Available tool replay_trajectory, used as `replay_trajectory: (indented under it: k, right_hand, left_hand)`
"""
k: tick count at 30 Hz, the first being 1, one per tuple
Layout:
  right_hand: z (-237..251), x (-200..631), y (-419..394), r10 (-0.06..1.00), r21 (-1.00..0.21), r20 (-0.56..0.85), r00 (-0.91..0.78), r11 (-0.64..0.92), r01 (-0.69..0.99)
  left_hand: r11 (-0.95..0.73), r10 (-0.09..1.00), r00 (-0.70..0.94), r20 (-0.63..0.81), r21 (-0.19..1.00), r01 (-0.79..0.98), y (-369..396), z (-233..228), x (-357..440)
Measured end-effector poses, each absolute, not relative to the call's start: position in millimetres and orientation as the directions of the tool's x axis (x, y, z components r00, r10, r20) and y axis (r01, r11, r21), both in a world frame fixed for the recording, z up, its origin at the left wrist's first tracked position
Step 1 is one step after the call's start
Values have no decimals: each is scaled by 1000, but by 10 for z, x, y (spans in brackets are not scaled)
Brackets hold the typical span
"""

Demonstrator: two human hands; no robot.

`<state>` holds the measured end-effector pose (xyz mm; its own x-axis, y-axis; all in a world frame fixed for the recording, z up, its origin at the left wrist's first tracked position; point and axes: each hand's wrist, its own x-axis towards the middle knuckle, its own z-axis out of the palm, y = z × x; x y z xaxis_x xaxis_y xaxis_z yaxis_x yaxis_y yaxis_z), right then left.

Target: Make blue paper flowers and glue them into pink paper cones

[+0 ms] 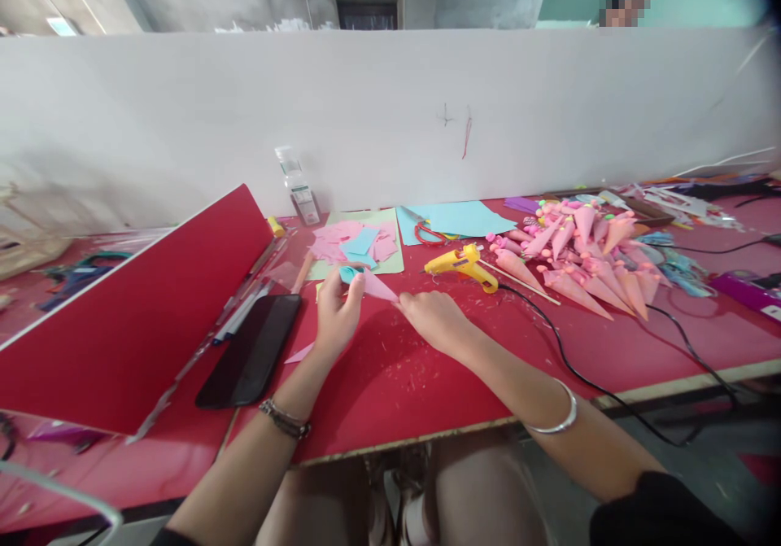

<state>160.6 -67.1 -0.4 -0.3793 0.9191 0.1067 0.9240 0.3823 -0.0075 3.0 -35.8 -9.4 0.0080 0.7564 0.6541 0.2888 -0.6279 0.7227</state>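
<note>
Red table [390, 383]; both hands, left hand [338, 312], right hand [434, 318], pinch pink paper cone [377, 287]

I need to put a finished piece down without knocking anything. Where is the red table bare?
The broadest bare patch of the red table lies along the near edge, between the black phone and the glue gun's black cord. The left hand and right hand hold a pink paper cone just beyond it. It is crowded right of the yellow glue gun, at the cone pile.

Matt paper cone [373, 284] (glossy black phone [253, 351])
</note>
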Motion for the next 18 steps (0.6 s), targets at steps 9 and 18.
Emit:
replay_trajectory:
  k: [9, 18]
  right_hand:
    - [-51, 1614, -667, 895, -253, 169, -413, 444, 860]
    - [-28, 1611, -688, 850, -587, 189, -492, 499, 638]
  left_hand:
    - [-598, 800, 40, 599, 790, 138, -333, -117, 39]
    - [-602, 793, 15, 609, 780, 171, -328, -131, 36]
